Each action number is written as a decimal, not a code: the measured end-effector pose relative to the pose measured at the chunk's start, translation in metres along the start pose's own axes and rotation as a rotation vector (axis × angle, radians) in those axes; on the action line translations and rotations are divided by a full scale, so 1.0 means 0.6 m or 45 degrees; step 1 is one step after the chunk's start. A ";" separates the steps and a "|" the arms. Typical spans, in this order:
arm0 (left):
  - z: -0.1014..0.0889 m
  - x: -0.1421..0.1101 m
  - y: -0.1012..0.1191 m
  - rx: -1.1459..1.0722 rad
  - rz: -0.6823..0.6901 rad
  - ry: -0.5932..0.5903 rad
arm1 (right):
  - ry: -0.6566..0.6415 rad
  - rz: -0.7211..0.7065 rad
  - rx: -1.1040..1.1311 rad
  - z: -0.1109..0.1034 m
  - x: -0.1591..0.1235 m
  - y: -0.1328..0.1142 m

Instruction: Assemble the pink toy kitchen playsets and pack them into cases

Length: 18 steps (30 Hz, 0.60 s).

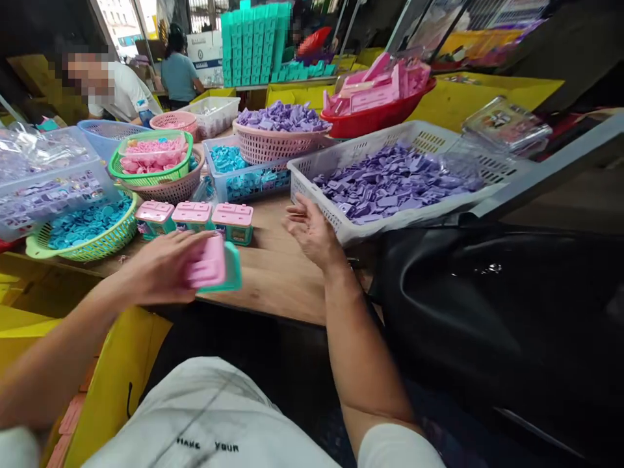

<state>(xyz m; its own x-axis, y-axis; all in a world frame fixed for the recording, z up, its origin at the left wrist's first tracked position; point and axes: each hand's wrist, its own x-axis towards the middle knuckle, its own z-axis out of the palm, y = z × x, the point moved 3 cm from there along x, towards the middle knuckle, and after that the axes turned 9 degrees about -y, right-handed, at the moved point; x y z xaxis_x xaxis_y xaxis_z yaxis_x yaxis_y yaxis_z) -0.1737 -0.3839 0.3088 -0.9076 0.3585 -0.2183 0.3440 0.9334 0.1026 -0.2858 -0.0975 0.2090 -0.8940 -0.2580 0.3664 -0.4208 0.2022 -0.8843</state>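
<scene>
My left hand (160,268) is wrapped round a small plastic box with a pink top and teal body (214,263), tilted on its side above the table's front edge. My right hand (312,231) is raised beside the white basket (351,231), fingers loosely bent and apart, holding nothing visible. Purple plastic pieces (394,182) fill that basket. Just beyond my left hand, three similar pink-topped teal boxes (234,221) stand in a row on the wooden table (283,279).
Around the back stand a green basket of pink parts (151,156), a pink basket of purple parts (283,127), a clear bin of blue parts (248,179) and a red basin (385,117). A black covered object (468,312) is at right. Two people work at far left.
</scene>
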 end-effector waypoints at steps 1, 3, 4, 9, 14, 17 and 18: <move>0.006 0.043 0.032 0.003 0.142 -0.063 | 0.052 0.026 0.028 -0.021 -0.017 0.005; 0.024 0.133 0.090 0.014 0.380 -0.177 | 0.147 0.115 0.076 -0.055 -0.053 0.020; 0.032 0.174 0.112 0.019 0.436 -0.218 | 0.188 0.167 0.092 -0.067 -0.072 0.028; 0.017 0.281 0.115 0.085 0.531 -0.132 | 0.503 0.280 -0.127 -0.067 -0.170 0.025; -0.035 0.311 0.022 0.254 0.314 0.178 | 0.559 0.089 -0.739 0.073 -0.176 -0.063; -0.011 0.330 -0.007 0.251 0.225 0.092 | 0.297 0.053 -0.995 0.155 -0.127 -0.078; 0.001 0.333 -0.011 0.240 0.227 0.085 | 0.223 0.040 -1.037 0.164 -0.111 -0.073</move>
<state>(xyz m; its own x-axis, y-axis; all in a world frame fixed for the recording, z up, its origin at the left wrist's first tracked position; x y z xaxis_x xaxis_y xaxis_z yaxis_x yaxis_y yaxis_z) -0.3571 -0.3182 0.2636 -0.8402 0.5218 -0.1477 0.5333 0.8444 -0.0505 -0.1925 -0.1819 0.1951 -0.8897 -0.1036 0.4447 -0.3149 0.8444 -0.4333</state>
